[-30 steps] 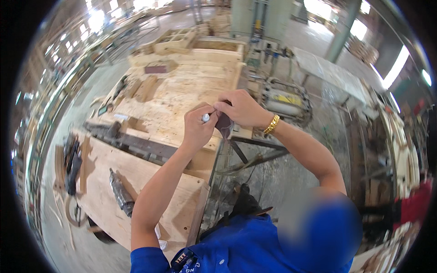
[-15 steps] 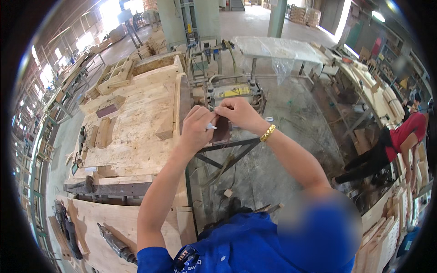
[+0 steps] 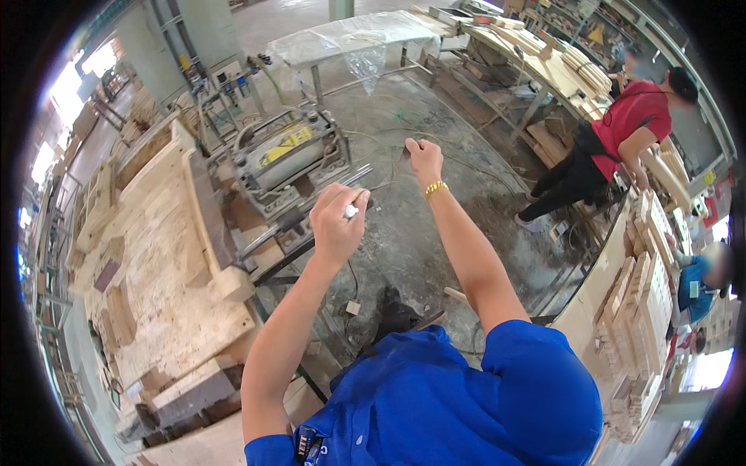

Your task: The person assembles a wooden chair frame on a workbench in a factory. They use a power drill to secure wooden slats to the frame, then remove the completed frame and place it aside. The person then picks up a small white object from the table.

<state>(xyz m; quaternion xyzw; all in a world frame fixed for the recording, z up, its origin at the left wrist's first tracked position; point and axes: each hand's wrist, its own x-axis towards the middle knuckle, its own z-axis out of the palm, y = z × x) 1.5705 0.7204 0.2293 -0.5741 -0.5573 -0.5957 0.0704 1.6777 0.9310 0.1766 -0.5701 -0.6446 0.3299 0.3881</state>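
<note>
My left hand (image 3: 339, 224) is closed in a fist in the middle of the view. A white pen-like thing (image 3: 351, 210), perhaps a marker, pokes out from between its fingers. Farther out and to the right, my right hand (image 3: 425, 161), with a gold bracelet (image 3: 437, 188) at the wrist, is raised over the floor in a pinch. A small dark brown piece (image 3: 406, 154) shows at its fingertips; most of it is hidden. The two hands are apart.
Left of my hands stands a machine with a roller and yellow label (image 3: 289, 147), beside a wooden workbench (image 3: 155, 256). A plastic-covered table (image 3: 350, 39) is at the back. A person in red (image 3: 637, 116) works at right near stacked wood pieces (image 3: 633, 311). Cables cross the floor.
My hands were together over a brown sheet and have parted, the right one moving out to the right. The view has turned to the right, and the sheet is no longer seen whole.
</note>
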